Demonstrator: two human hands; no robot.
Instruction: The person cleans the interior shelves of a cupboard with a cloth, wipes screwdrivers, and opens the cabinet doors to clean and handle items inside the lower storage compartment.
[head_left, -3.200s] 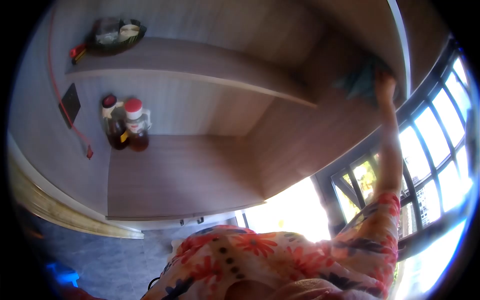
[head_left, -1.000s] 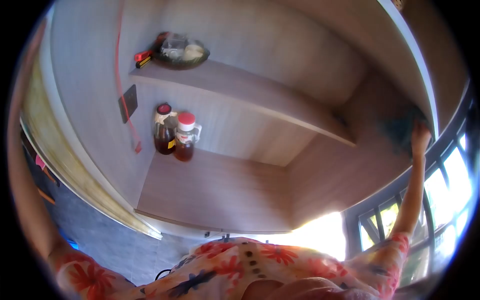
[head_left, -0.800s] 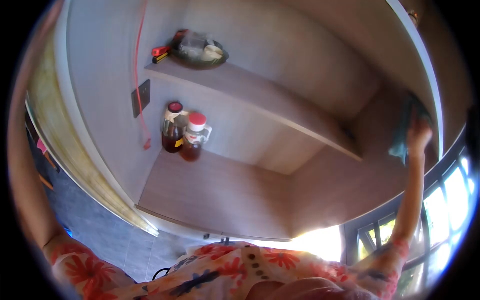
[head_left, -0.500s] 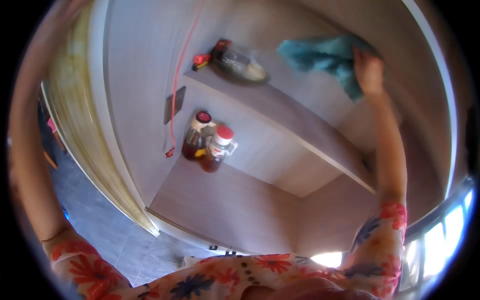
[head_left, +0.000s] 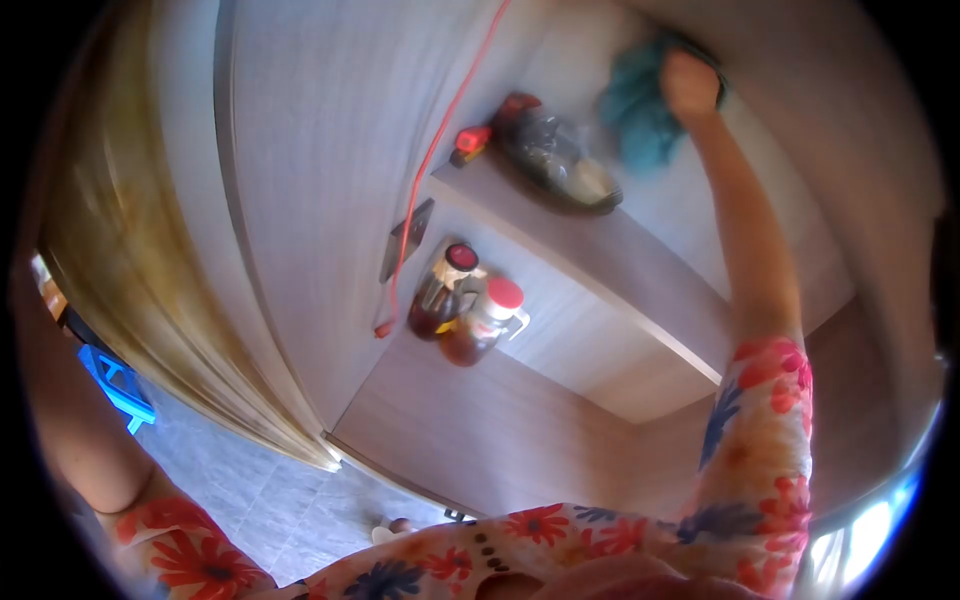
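Partly, the right hand hides the blurred teal cloth.

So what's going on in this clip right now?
A person's right hand has a teal cloth up by the back panel, apparently wiping it. The left hand is out of view. A dark bowl of items sits on the upper shelf; two bottles stand below.

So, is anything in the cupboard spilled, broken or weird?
I can't see any spills or breaks. The red cord looks a bit odd: it dangles past the dark wall plate with its end loose. The bottles look slanted, probably just from the tilted camera.
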